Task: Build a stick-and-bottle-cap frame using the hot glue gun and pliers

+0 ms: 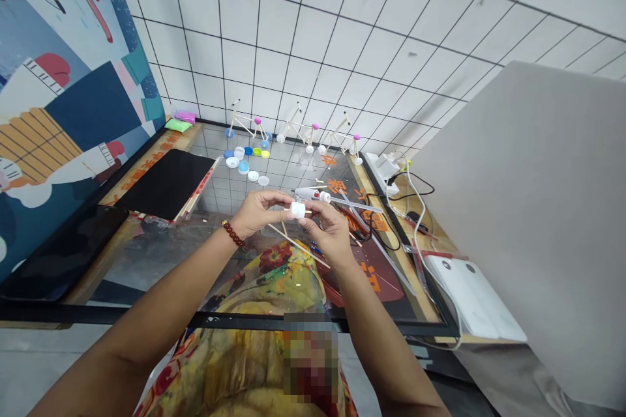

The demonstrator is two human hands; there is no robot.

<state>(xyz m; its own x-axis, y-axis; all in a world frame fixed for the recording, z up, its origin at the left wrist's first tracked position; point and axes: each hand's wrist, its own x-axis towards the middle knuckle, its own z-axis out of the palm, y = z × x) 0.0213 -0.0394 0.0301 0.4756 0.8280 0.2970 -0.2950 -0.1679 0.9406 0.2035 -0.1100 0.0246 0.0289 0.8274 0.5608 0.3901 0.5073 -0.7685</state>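
Above the glass tabletop, my left hand pinches a white plastic bottle cap between thumb and fingers. My right hand closes on the cap's other side, where a short bit of thin wooden stick seems to show by its fingertips. Just beyond the fingers lies a white glue gun, partly hidden, with a second white cap close to it. A translucent glue stick reaches out to the right. Beneath my hands, thin wooden sticks lie on the glass.
Three small stick-built bicycles with cap wheels, one of them a stick bicycle, stand along the tiled wall. Several loose caps lie before them. A black tablet-like panel is at left; cables and a white box are at right.
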